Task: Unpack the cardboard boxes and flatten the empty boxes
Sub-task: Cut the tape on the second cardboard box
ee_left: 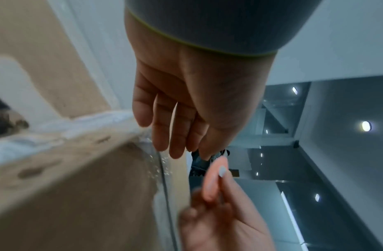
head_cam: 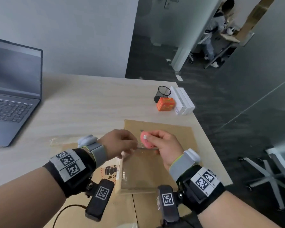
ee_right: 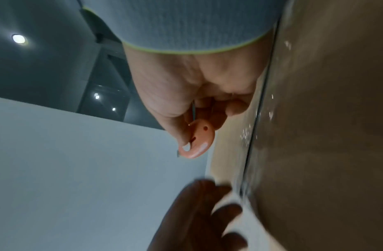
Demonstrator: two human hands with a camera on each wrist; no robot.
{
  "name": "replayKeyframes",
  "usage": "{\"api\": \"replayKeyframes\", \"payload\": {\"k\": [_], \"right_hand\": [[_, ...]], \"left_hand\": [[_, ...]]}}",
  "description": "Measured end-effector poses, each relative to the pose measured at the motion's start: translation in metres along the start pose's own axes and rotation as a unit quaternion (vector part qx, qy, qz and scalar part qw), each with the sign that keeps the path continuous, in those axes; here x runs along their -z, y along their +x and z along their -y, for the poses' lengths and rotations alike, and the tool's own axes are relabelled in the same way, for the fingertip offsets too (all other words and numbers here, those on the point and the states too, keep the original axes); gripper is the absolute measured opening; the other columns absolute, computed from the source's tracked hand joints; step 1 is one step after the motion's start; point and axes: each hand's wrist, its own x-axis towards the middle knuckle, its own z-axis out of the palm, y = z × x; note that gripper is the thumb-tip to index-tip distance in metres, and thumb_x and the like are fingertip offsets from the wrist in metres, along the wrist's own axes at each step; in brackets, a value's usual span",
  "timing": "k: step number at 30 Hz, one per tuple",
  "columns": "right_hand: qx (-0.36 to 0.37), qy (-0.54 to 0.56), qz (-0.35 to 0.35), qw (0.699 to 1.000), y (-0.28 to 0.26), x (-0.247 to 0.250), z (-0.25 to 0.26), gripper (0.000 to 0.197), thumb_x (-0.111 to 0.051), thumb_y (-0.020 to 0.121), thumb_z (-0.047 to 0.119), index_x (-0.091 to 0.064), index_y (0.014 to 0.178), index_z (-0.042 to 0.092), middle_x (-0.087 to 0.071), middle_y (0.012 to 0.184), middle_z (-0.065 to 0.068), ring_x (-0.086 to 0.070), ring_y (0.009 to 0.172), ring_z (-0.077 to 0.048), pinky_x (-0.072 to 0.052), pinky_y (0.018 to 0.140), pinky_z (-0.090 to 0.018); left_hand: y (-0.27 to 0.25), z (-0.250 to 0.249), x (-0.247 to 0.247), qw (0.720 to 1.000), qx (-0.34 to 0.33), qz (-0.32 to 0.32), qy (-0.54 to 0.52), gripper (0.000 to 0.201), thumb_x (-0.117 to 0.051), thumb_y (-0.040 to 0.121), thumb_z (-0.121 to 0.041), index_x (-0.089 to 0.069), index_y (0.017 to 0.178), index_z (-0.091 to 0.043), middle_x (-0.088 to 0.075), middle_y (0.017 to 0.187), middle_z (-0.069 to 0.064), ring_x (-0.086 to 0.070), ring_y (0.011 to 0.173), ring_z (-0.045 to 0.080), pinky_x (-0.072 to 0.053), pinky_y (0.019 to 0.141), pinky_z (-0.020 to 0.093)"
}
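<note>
A brown cardboard box (head_cam: 138, 170) sealed with clear tape lies on the table in front of me. My right hand (head_cam: 156, 140) grips a small round pink cutter (head_cam: 146, 142) just above the box's far edge. My left hand (head_cam: 130, 145) hovers beside the cutter with its fingers relaxed and pointing down at the tape, holding nothing. In the left wrist view the left hand (ee_left: 181, 135) hangs near the taped box edge (ee_left: 156, 161), the cutter (ee_left: 214, 178) below it. In the right wrist view the right hand (ee_right: 196, 95) holds the cutter (ee_right: 199, 141) next to the box (ee_right: 315, 135).
A flat cardboard sheet (head_cam: 174, 129) lies behind the box. An open laptop (head_cam: 11, 96) sits at the left. A black mesh cup (head_cam: 162, 94), an orange carton (head_cam: 165, 104) and white boxes (head_cam: 183, 101) stand near the table's far right corner. A chair base (head_cam: 270, 175) is on the floor to the right.
</note>
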Motion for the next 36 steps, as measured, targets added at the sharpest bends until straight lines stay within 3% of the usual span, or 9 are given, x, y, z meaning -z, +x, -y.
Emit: {"api": "replayKeyframes", "payload": {"k": [2, 5, 11, 15, 19, 22, 27, 32, 36], "right_hand": [[-0.038, 0.073, 0.016, 0.996, -0.001, -0.015, -0.008, 0.010, -0.076, 0.088, 0.017, -0.076, 0.097, 0.013, -0.071, 0.081, -0.005, -0.056, 0.073, -0.022, -0.040, 0.057, -0.025], [-0.061, 0.116, 0.018, 0.991, -0.002, -0.028, -0.011, 0.017, -0.080, 0.082, 0.026, -0.076, 0.096, 0.018, -0.071, 0.088, -0.011, -0.054, 0.081, -0.027, -0.038, 0.061, -0.030], [-0.024, 0.070, 0.068, 0.995, -0.011, -0.033, -0.007, 0.017, -0.073, 0.090, 0.018, -0.072, 0.099, 0.003, -0.074, 0.086, -0.011, -0.068, 0.080, -0.020, -0.053, 0.074, -0.027], [-0.006, 0.033, 0.085, 0.996, -0.010, -0.030, -0.001, 0.008, -0.071, 0.090, 0.010, -0.075, 0.098, 0.009, -0.075, 0.086, -0.008, -0.068, 0.076, -0.008, -0.050, 0.072, -0.018], [0.047, -0.118, 0.061, 0.990, 0.001, -0.018, -0.009, 0.017, -0.070, 0.092, 0.011, -0.073, 0.096, 0.027, -0.068, 0.089, 0.007, -0.061, 0.081, -0.002, -0.047, 0.075, -0.012], [0.099, -0.305, 0.045, 0.946, 0.008, -0.002, -0.018, 0.013, -0.067, 0.092, 0.024, -0.069, 0.097, 0.037, -0.065, 0.097, 0.016, -0.059, 0.088, -0.001, -0.048, 0.084, -0.019], [0.125, -0.567, 0.147, 0.801, 0.007, -0.002, -0.016, 0.044, -0.061, 0.088, 0.056, -0.058, 0.129, 0.040, -0.051, 0.123, 0.019, -0.044, 0.122, -0.011, -0.038, 0.104, -0.032], [0.103, -0.616, 0.150, 0.766, 0.005, -0.012, -0.015, 0.074, -0.066, 0.066, 0.078, -0.049, 0.128, 0.042, -0.044, 0.126, 0.018, -0.038, 0.122, -0.013, -0.036, 0.102, -0.037], [0.094, -0.633, 0.136, 0.757, 0.007, -0.018, -0.013, 0.078, -0.072, 0.058, 0.079, -0.049, 0.119, 0.038, -0.046, 0.121, 0.015, -0.040, 0.119, -0.016, -0.041, 0.099, -0.035]], "left_hand": [[-0.007, -0.005, -0.005, 0.990, 0.023, 0.016, -0.136, 0.018, -0.065, 0.093, -0.027, -0.075, 0.103, -0.016, -0.079, 0.097, 0.003, -0.076, 0.091, 0.021, -0.058, 0.068, 0.037], [-0.015, -0.002, -0.007, 0.952, 0.071, 0.035, -0.297, 0.029, -0.051, 0.102, -0.024, -0.073, 0.114, -0.010, -0.077, 0.107, 0.010, -0.075, 0.098, 0.029, -0.058, 0.065, 0.040], [-0.016, 0.019, -0.010, 0.912, 0.144, 0.091, -0.374, 0.055, -0.043, 0.104, -0.050, -0.065, 0.116, -0.001, -0.076, 0.101, 0.014, -0.070, 0.078, 0.027, -0.056, 0.059, 0.036], [-0.016, 0.028, -0.006, 0.877, 0.129, 0.130, -0.444, 0.032, -0.061, 0.094, -0.041, -0.064, 0.103, -0.011, -0.060, 0.078, 0.005, -0.059, 0.064, 0.014, -0.050, 0.051, 0.027], [-0.008, 0.043, 0.008, 0.891, 0.113, 0.014, -0.439, 0.015, -0.066, 0.093, -0.017, -0.068, 0.108, -0.015, -0.064, 0.077, 0.000, -0.060, 0.059, 0.009, -0.043, 0.043, 0.020], [-0.003, 0.052, 0.021, 0.906, 0.119, -0.057, -0.403, 0.027, -0.074, 0.088, -0.019, -0.069, 0.114, -0.014, -0.070, 0.083, 0.001, -0.063, 0.066, 0.011, -0.041, 0.044, 0.021], [0.004, 0.063, 0.027, 0.918, 0.117, -0.122, -0.358, 0.040, -0.086, 0.078, -0.019, -0.070, 0.114, -0.014, -0.070, 0.101, 0.007, -0.068, 0.086, 0.018, -0.047, 0.051, 0.026], [0.009, 0.065, 0.023, 0.942, 0.104, -0.149, -0.281, 0.029, -0.083, 0.080, -0.022, -0.072, 0.106, -0.018, -0.072, 0.098, 0.007, -0.066, 0.082, 0.017, -0.050, 0.054, 0.029], [0.013, 0.069, 0.022, 0.942, 0.108, -0.152, -0.278, 0.026, -0.084, 0.080, -0.024, -0.072, 0.101, -0.016, -0.070, 0.093, 0.005, -0.064, 0.078, 0.017, -0.050, 0.058, 0.030]]}}
